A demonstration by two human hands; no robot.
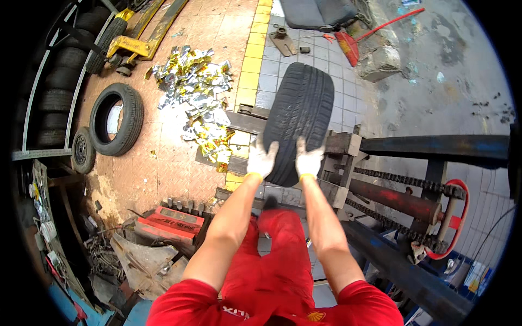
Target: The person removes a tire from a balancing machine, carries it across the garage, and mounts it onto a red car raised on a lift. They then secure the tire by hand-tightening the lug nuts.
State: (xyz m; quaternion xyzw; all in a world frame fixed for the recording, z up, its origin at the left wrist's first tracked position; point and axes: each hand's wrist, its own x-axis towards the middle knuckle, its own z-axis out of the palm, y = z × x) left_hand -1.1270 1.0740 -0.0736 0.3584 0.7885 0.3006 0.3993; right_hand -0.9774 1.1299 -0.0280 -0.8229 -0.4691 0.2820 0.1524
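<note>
A black tyre [300,103] stands tread-up in front of me, long side pointing away, over grey tiles and metal bars [244,123]. My left hand [261,160], in a white glove, grips its left side near the lower end. My right hand [309,156], gloved the same, grips its right side, fingers partly hidden along the rubber. Beside the tyre on the right is a steel lift frame [340,144] with chains [391,178] and a rusty cylinder [402,204]. My red-clad legs are below it.
A tyre rack [57,81], loose tyre [130,130], small wheel [82,149] and yellow pallet jack [133,46] stand left. Crumpled foil [190,89] lies left of centre, red machinery [171,223] lower left. A red broom [348,49], concrete block [380,65] and dark pad [318,11] lie ahead.
</note>
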